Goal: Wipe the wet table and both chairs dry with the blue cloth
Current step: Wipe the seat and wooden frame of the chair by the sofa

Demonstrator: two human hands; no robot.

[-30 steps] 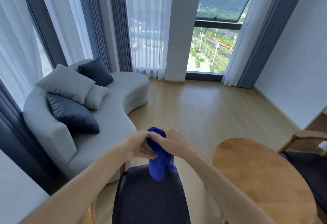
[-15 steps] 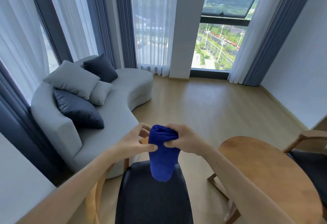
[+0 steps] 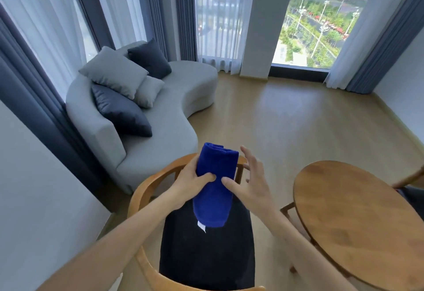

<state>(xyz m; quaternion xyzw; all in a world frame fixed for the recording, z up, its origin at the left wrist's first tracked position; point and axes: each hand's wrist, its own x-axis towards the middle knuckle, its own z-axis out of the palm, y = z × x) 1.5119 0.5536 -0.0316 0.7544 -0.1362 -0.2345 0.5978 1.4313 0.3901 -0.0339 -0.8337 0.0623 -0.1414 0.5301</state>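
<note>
No readable text anywhere; white tag [image 3: 202, 226] on blue cloth [image 3: 215, 185] too small to read

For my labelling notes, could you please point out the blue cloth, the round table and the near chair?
blue cloth [image 3: 215, 182]: head view, middle of the folded cloth.
round table [image 3: 358, 217]: head view, bare wooden top.
near chair [image 3: 206, 256]: head view, dark seat.

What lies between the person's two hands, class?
In the head view, the folded blue cloth stands between them: the left hand grips it, the right hand touches it with its thumb.
</note>
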